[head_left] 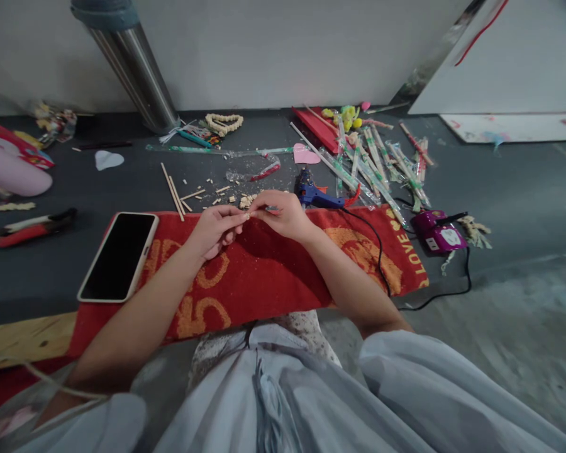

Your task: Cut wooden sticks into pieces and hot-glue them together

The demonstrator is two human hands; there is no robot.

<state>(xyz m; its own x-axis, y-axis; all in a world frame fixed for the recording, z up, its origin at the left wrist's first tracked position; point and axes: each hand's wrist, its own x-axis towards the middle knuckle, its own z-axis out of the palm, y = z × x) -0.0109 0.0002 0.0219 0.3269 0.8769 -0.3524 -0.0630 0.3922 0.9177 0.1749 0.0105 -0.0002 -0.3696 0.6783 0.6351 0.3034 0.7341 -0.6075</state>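
Note:
My left hand (219,229) and my right hand (284,214) meet fingertip to fingertip over the red towel (264,270). Pinched between them is a small pale wooden piece (247,216), mostly covered by the fingers. Just beyond the hands lies a loose pile of short cut wooden bits (246,201). Thin wooden sticks (173,192) rest to the left of these. A blue glue gun (318,195) lies close to my right hand, its black cord running over the towel.
A phone (119,258) lies on the towel's left side, with pliers (35,228) further left. A steel bottle (134,69) stands by the wall. Wrapped chopsticks (372,160) are heaped at back right, near a purple power socket (438,231). A heart-shaped wooden frame (223,124) sits behind.

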